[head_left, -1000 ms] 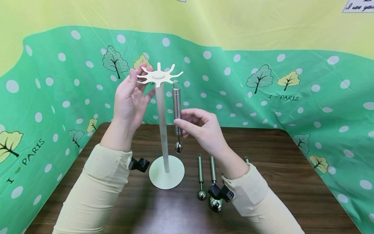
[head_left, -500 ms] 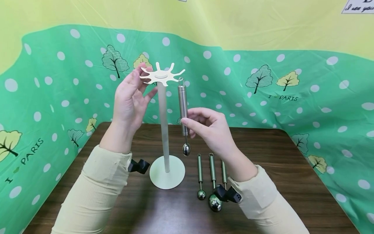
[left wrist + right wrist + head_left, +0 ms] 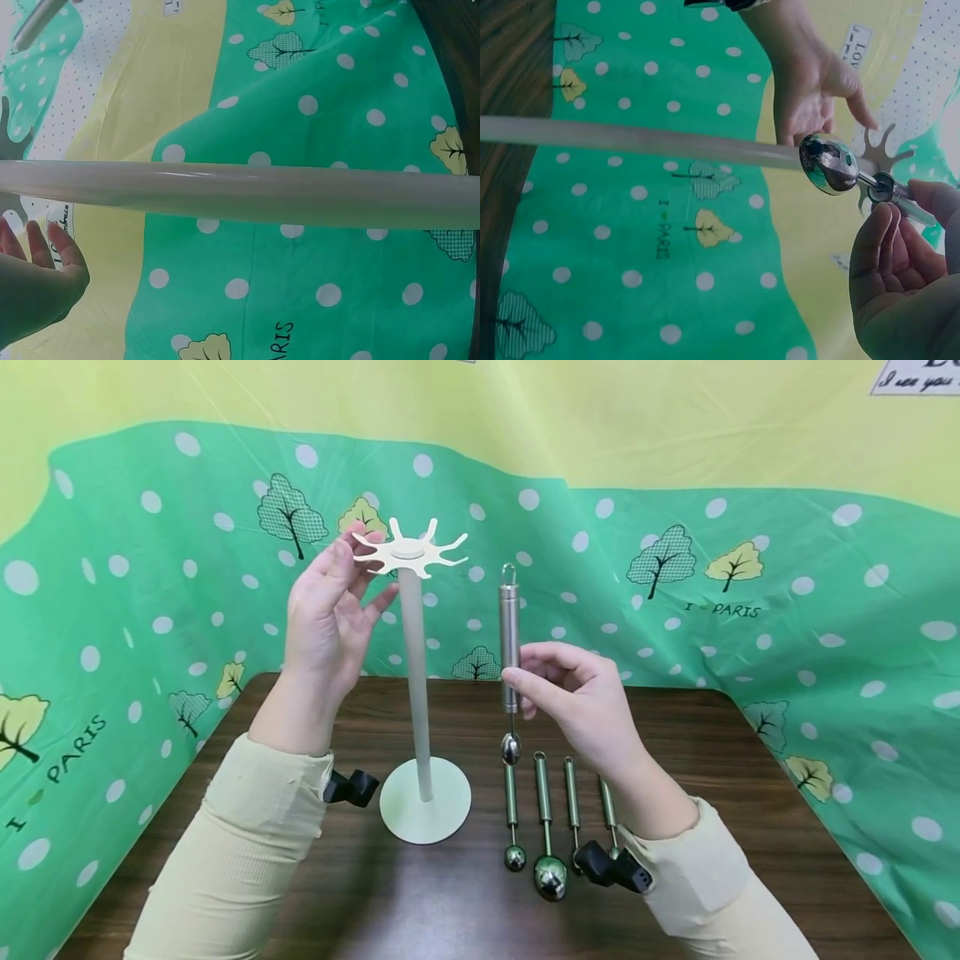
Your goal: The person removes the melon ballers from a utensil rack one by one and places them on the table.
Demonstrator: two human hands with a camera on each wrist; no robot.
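Observation:
My right hand (image 3: 573,697) pinches a melon baller (image 3: 510,647) by its steel handle between thumb and fingers, upright, with its loop at the top and its scoop at the bottom. It hangs to the right of a white utensil rack (image 3: 417,677), apart from the rack's arms. The round steel scoop shows large in the right wrist view. My left hand (image 3: 326,618) is at the left of the rack's star-shaped top, thumb and fingertips around the end of an arm. The left wrist view shows the rack's pole (image 3: 285,195) crossing in front of some left fingers (image 3: 71,247).
Several steel scoops lie in a row on the dark wooden table (image 3: 450,918), among them a small one (image 3: 514,858) and a larger one (image 3: 551,877). The rack's round base (image 3: 405,818) stands left of them. A patterned green and yellow cloth (image 3: 675,443) surrounds the table.
My right hand has drawn the melon baller away from the rack to the right. The rack's top has turned a little, with my left hand staying at it. More scoops show on the table.

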